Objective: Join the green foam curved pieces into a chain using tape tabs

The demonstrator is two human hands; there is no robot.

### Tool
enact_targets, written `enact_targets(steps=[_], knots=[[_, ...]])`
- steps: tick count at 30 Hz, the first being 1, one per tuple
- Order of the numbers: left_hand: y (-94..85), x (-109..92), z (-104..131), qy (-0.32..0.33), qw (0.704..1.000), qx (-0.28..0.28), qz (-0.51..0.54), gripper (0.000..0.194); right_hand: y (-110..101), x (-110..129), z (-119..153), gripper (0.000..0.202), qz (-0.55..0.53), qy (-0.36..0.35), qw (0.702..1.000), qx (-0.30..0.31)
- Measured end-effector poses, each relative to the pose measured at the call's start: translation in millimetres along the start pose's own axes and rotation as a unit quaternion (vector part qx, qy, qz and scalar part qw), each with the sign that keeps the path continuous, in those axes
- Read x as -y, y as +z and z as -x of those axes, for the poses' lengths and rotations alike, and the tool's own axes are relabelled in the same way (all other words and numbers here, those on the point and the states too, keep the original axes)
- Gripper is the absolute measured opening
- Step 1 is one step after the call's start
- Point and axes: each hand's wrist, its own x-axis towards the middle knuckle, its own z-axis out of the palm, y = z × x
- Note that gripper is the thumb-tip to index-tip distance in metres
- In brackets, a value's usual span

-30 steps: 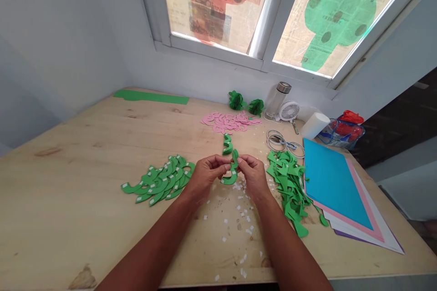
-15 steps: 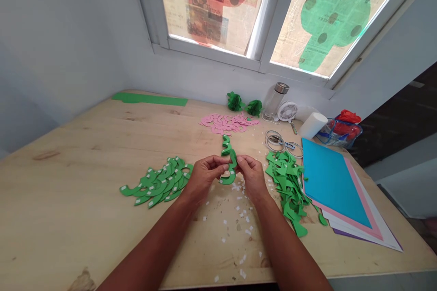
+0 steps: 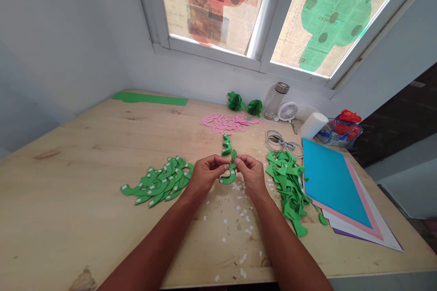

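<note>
Between both hands is a curved green paper cutout (image 3: 229,177) shaped like a 3, with small white squares on it. My left hand (image 3: 209,173) pinches its left side, fingers closed. On its upper right side, my right hand (image 3: 250,172) pinches with thumb and fingers. What lies right at the fingertips is too small to make out. Just beyond the hands sits a small stack of similar green cutouts (image 3: 226,144). To the left spreads a pile of green curved cutouts (image 3: 160,182) with white squares. Green scraps (image 3: 288,186) lie heaped to the right.
White paper bits (image 3: 243,218) litter the table between my forearms. Pink cutouts (image 3: 227,122) lie farther back, near two green paper ornaments (image 3: 235,101). Scissors (image 3: 288,145), tape rings (image 3: 275,141), a glass bottle (image 3: 275,101), a fan (image 3: 287,111) and coloured sheets (image 3: 336,182) are at right.
My right fingers have shifted slightly on the green cutout, and its upper part now looks turned or bent, showing less of its curve. Both hands stay in nearly the same place.
</note>
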Motion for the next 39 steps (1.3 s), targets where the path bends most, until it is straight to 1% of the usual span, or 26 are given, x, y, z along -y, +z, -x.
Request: enact_targets(steps=[4, 12, 21, 25, 30, 35, 39], knots=[[1.3, -2, 1, 0.002, 1.000, -0.001, -0.006, 0.020, 0, 0, 0, 0.019, 0.003, -0.001, 1.000, -0.002], [-0.3, 1, -1, 0.003, 1.000, -0.002, -0.011, 0.018, 0, 1, 0, 0.019, 0.002, -0.003, 1.000, 0.006], [3.3, -4, 3, 0.001, 1.000, -0.013, 0.004, 0.017, -1, -1, -1, 0.019, -0.007, 0.006, 1.000, 0.016], [2.2, -1, 2, 0.007, 1.000, -0.018, 0.021, 0.016, -1, -1, 0, 0.019, -0.006, 0.013, 0.999, 0.037], [0.3, 4, -1, 0.004, 1.000, -0.018, 0.024, 0.018, -1, 0, 0, 0.017, -0.007, 0.022, 0.999, 0.038], [-6.0, -1, -3, -0.032, 0.999, 0.023, 0.009, 0.025, -3, -3, -1, 0.019, -0.033, 0.047, 0.997, 0.056], [-14.0, -9, -3, -0.028, 0.997, 0.065, 0.013, 0.032, -4, -5, -1, 0.018, -0.089, 0.094, 0.988, 0.081]])
